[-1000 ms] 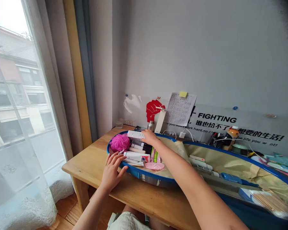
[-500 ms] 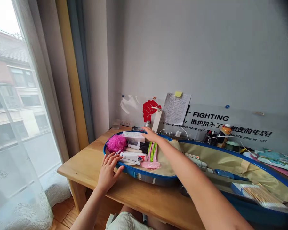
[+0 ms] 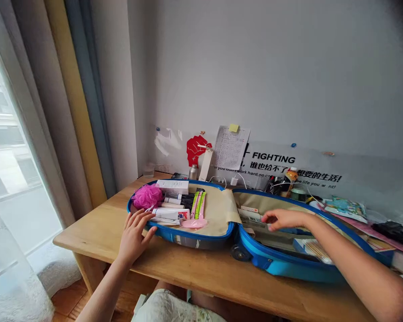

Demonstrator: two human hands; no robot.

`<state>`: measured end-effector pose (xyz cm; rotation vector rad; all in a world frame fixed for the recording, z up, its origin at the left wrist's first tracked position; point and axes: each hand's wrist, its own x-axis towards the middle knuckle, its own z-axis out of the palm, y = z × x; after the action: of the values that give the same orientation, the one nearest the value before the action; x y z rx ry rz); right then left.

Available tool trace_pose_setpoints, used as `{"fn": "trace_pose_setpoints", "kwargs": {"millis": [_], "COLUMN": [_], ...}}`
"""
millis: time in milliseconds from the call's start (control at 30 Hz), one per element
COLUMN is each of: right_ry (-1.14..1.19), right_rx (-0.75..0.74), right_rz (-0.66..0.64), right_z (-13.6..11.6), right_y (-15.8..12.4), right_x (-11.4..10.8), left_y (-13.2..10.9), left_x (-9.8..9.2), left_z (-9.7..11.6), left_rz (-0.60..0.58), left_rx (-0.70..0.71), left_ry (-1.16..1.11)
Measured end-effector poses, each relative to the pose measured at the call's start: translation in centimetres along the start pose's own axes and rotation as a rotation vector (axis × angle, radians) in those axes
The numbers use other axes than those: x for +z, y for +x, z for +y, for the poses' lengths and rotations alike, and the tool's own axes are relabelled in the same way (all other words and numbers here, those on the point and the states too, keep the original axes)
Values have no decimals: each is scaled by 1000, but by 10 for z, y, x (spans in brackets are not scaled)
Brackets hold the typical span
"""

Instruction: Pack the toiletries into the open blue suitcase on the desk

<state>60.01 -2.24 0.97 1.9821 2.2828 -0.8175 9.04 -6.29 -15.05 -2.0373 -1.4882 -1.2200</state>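
Observation:
A blue suitcase (image 3: 201,235) lies spread open on the wooden table. My left hand (image 3: 134,233) rests on the near left rim of its left half, fingers spread and holding nothing. Close to those fingertips are a toothpaste tube (image 3: 169,213) and a pink mesh bath puff (image 3: 147,197). A white box (image 3: 173,186), green-and-pink packets (image 3: 199,205) and a pink flat item in clear wrap (image 3: 194,223) share that half. Over the right half hovers my right hand (image 3: 284,219), fingers loosely bent and apart, beside a whitish tube (image 3: 250,215). Cotton swabs (image 3: 317,249) lie nearer the front.
Behind the suitcase stand a metal bottle (image 3: 193,172), a tall white box (image 3: 206,164), a charger (image 3: 234,181) with cables, and an orange-labelled drink bottle (image 3: 290,181). Bags and packets (image 3: 345,206) pile up at the right. A curtain (image 3: 63,112) hangs at the left.
My right hand has moved from the white box in the left half over to the right half. My left hand stays on the rim. The view has turned right.

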Motion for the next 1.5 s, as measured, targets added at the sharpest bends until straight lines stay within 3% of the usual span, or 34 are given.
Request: {"fn": "trace_pose_setpoints", "kwargs": {"millis": [233, 500, 600, 767, 867, 933, 1033, 1133, 1233, 1333, 1500], "right_ry": [-47, -165, -161, 15, 130, 118, 50, -106, -153, -198, -226], "right_rx": [15, 59, 91, -9, -111, -196, -343, -385, -434, -476, -530], "right_rz": [-170, -92, -37, 74, 193, 274, 332, 356, 331, 297, 240], "right_z": [23, 30, 30, 17, -17, -54, -126, -195, -243, -268, -277], "right_y": [-39, -39, -47, -65, -63, -52, -28, 2, 28, 47, 59], "right_x": [34, 50, 42, 0, -12, -4, 25, 60, 89, 108, 122], "left_y": [0, -1, -1, -1, 0, 0, -1, -2, -3, -3, -5], "left_x": [0, 1, 2, 3, 4, 5, 6, 8, 10, 12, 13], "left_z": [-1, -2, -3, -2, 0, 0, -1, -3, -5, -4, 0], "left_rz": [12, 12, 2, 26, 65, 87, 100, 106, 111, 130, 162], "left_rx": [10, 13, 11, 12, -6, -18, -21, -3, 3, -21, -36], "left_ry": [13, 11, 7, 1, -8, -16, -23, -23, -35, -52, -75]}}
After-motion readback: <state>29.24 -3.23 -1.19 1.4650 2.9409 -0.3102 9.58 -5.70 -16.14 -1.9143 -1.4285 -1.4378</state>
